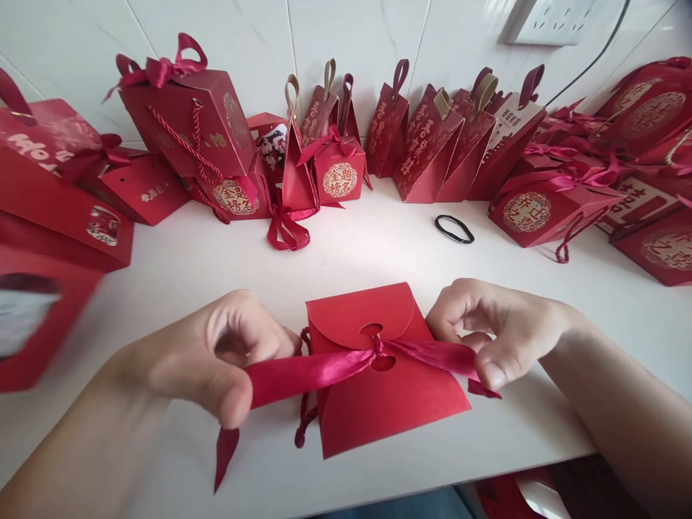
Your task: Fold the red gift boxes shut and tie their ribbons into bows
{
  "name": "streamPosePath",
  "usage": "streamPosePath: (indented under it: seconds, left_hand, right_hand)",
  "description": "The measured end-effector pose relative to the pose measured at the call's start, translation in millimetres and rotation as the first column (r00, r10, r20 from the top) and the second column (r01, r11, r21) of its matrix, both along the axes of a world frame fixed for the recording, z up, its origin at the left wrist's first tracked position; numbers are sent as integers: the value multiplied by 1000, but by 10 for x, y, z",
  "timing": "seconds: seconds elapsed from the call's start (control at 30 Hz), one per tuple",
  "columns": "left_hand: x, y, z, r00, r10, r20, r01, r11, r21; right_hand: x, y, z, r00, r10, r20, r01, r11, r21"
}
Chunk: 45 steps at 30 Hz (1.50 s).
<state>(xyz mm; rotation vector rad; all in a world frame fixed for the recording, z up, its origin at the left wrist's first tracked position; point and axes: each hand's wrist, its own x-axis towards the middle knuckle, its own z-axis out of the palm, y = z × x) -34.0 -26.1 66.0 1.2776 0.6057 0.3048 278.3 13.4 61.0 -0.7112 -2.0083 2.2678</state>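
A red paper gift box [394,404] with curved closing flaps stands on the white table in front of me. A crimson satin ribbon [318,371] is knotted at the middle of its top, over two oval cut-outs. My left hand [216,360] pinches the ribbon's left end between thumb and fingers, its pointed tip hanging below. My right hand [491,331] pinches the right end close to the box's right edge. Both ends are stretched out sideways from the knot. A dark red twisted cord [305,418] hangs at the box's left side.
Finished-looking red gift boxes with bows [338,173] and tall boxes with loop handles [429,151] line the tiled wall. More red boxes stand left [54,194] and right [562,202]. A black hair tie [454,229] lies on the white table [367,245]. A power socket [551,21] is on the wall.
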Motion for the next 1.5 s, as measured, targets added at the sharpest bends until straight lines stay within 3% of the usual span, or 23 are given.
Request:
streamPosePath:
  seconds: [0.1, 0.2, 0.33, 0.43, 0.5, 0.63, 0.83, 1.03, 1.23, 1.33, 1.43, 1.5]
  left_hand:
    - [-1, -7, 51, 999, 12, -52, -10, 999, 35]
    - [20, 10, 96, 998, -62, -6, 63, 997, 51]
    - [31, -7, 66, 988, -125, 89, 134, 985, -108]
    - [26, -41, -19, 993, -58, 98, 78, 972, -222]
    - [38, -46, -64, 997, -22, 80, 39, 974, -223]
    - [102, -11, -72, 997, -72, 4, 72, 979, -193]
    - [188, 16, -10, 957, -73, -281, 42, 993, -114]
    - [223, -8, 33, 936, -66, -345, 48, 997, -62]
    - [198, -35, 22, 952, -56, -302, 43, 998, -47]
    - [139, -48, 45, 981, -27, -191, 19, 999, -41]
    - [78, -58, 81, 996, 45, -79, -46, 999, -12]
    - [52, -59, 103, 992, 87, -87, -82, 995, 59]
  right_hand:
    - [-16, -5, -8, 997, -49, -57, 50, 999, 20]
    - [-34, -3, -13, 980, -89, -179, 95, 995, 28]
    - [-47, -9, -20, 976, -88, -198, 90, 996, -1]
    - [-44, -14, -32, 978, -114, -173, 112, 993, -21]
    - [-42, -14, -42, 979, -126, -161, 123, 992, -33]
    - [-43, -15, -49, 979, -120, -167, 110, 992, -69]
    - [-39, -20, -63, 982, -117, -147, 100, 988, -119]
    - [-20, -16, -65, 990, -110, -92, 101, 990, -94]
    - [-28, -12, -51, 995, -85, -55, 82, 995, -55]
    - [-25, -8, -63, 998, -35, -51, 32, 998, -59]
    - [-17, -6, -79, 998, 3, -62, -7, 998, -59]
    - [-17, -5, -84, 998, 4, -63, -7, 998, -56]
